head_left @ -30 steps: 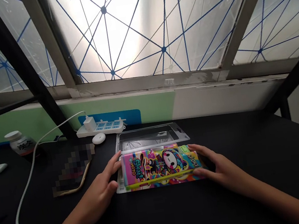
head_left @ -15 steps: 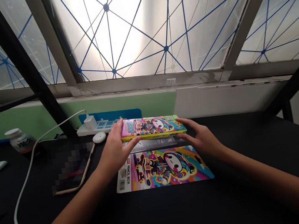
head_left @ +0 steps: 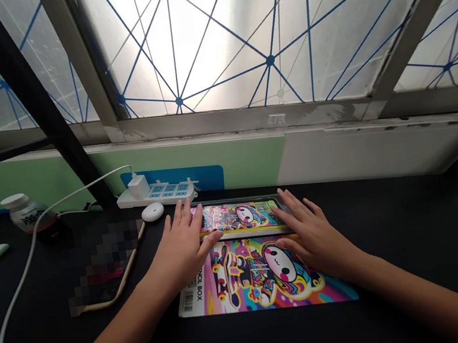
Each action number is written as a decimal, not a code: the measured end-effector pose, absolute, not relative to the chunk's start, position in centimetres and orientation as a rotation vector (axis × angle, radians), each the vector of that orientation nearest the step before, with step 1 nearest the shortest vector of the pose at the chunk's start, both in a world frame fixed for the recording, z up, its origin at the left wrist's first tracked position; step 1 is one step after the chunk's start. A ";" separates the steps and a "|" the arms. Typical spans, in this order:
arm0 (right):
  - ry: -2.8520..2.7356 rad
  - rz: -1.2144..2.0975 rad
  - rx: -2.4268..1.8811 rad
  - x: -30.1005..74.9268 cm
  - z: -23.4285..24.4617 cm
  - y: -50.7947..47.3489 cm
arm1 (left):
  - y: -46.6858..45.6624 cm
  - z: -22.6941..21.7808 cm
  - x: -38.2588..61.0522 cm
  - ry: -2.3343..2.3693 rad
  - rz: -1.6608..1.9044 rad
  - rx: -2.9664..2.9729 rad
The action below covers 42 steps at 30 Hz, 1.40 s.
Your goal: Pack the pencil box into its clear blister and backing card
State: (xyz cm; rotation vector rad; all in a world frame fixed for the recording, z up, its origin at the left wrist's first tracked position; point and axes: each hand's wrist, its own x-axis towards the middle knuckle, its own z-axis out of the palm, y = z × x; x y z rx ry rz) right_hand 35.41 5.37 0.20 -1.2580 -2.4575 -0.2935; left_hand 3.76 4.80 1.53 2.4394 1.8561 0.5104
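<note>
Pencil box point(head_left: 236, 217) lies L-R lengthwise, printed head point(head_left: 245, 214) twd R.

We have the colourful cartoon-print pencil box point(head_left: 238, 217) lying flat, lengthwise, in the clear plastic blister tray point(head_left: 255, 233), yellow edge toward us. Just nearer us, the matching backing card point(head_left: 257, 273) lies face up, its white barcode end at left.

The head camera looks forward and down over the desk point(head_left: 263, 341), seemingly near.
</note>
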 end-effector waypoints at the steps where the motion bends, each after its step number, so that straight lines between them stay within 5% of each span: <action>1: -2.476 -0.304 -1.180 35.0 0.5 4.8 | 4.6 1.7 4.0 1.848 0.521 2.452; 6: -2.702 -0.006 -0.812 32.5 1.5 1.7 | 4.1 2.4 5.7 1.802 0.644 2.504; 14: -2.900 0.591 -0.931 31.1 3.0 0.2 | 7.0 2.6 8.4 1.696 0.450 2.419; 31: -2.440 0.309 -1.390 32.2 1.4 1.0 | 8.1 1.8 4.1 1.870 0.265 2.437; 42: -2.232 0.574 -1.668 39.1 3.8 5.9 | 7.0 3.5 3.9 1.631 0.294 2.437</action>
